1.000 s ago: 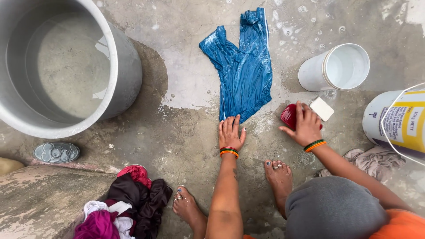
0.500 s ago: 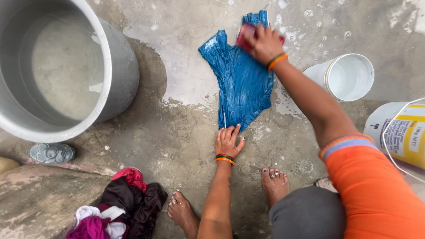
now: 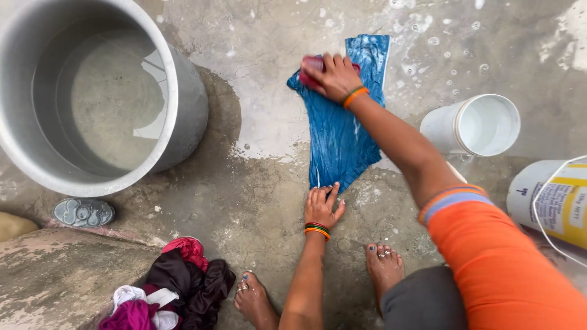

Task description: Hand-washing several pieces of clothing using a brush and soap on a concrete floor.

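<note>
Both hands are down on a wet blue garment [image 3: 342, 131] spread flat on the damp concrete floor [image 3: 257, 201]. Left hand [image 3: 323, 206] is laid palm-down, fingers together, pinning the near hem of the cloth; nothing is gripped by it. Right hand [image 3: 333, 76] is closed over a small red scrubbing block [image 3: 310, 63], pressed onto the far upper-left part of the garment.

Progress, as judged: the cloth is soaked through and pale suds are seen on it and on the floor beside it, so wetting and soaping appear done or well under way. Scrubbing is in hand at the far end; how much of the lower part has been worked cannot be told. Rinsing is judged not yet done.

Also noted:
- large grey metal tub [image 3: 177, 122], holding water, far left.
- white plastic mug [image 3: 477, 125] lying on its side, right of the garment.
- white and yellow bucket [image 3: 550, 201], at the right edge.
- heap of dark, red, white and magenta clothes [image 3: 177, 287] near the left foot, apparently dry and unwashed.
</note>
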